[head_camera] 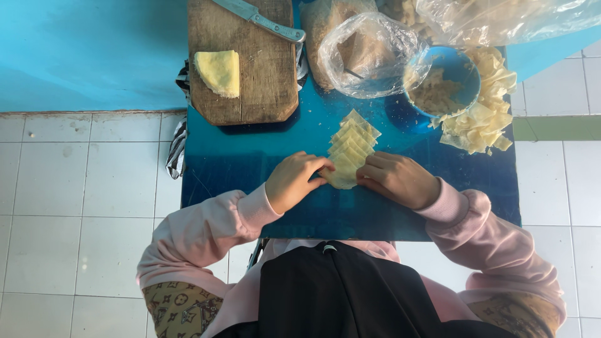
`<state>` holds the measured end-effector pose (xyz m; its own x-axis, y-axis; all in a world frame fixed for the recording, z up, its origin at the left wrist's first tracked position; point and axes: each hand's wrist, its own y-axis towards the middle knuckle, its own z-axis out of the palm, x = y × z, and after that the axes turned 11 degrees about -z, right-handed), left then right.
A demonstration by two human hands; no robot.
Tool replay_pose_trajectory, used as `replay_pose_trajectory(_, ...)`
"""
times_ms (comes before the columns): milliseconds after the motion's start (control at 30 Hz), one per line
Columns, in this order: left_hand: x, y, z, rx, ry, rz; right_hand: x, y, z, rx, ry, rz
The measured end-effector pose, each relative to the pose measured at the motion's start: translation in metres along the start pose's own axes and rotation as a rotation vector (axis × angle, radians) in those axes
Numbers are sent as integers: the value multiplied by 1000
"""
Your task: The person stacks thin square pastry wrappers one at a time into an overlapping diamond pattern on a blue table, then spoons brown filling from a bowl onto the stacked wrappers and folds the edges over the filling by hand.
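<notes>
1. On the far left of the blue table (238,163) you have a wooden cutting board (263,75). A folded stack of pale yellow dough sheets (218,72) lies on it, and a knife (258,19) lies across its top edge. Both sit well apart from your hands.
2. Your left hand (293,181) has its grip closed lightly on the near end of the row of dough wrappers (350,150), fingertips pinching the lowest piece at its left edge.
3. The wrappers lie overlapped like shingles in the middle of the table, running away from you. Press only the nearest one, so the rest stay in line.
4. Your right hand (397,179) meets the same piece from the other side, fingers curled and closed on its right edge. Keep both pinches even so the fold comes out straight, I judge.
5. Further right stand a clear plastic bag (369,53), a blue bowl (463,72) of crumbly filling, and a loose pile of cut wrappers (485,119) beside it.
</notes>
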<state>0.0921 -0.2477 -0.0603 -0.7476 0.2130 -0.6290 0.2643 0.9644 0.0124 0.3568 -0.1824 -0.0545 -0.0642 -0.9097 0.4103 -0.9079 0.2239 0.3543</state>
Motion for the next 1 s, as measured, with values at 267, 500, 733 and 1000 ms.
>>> replay_pose_trajectory(267,9,9,3,62,-42,-128,3,2,-4,13,-12,-28)
replay_pose_trajectory(500,9,46,-2,-90,-193,-8,-3,9,-43,-166,-190,76)
replay_pose_trajectory(733,-5,33,0,-119,-98,52,15,4,-29,-109,-343,61)
replay_pose_trajectory(1000,-13,1,-2,-277,148,186,36,-8,-7,-83,-370,63)
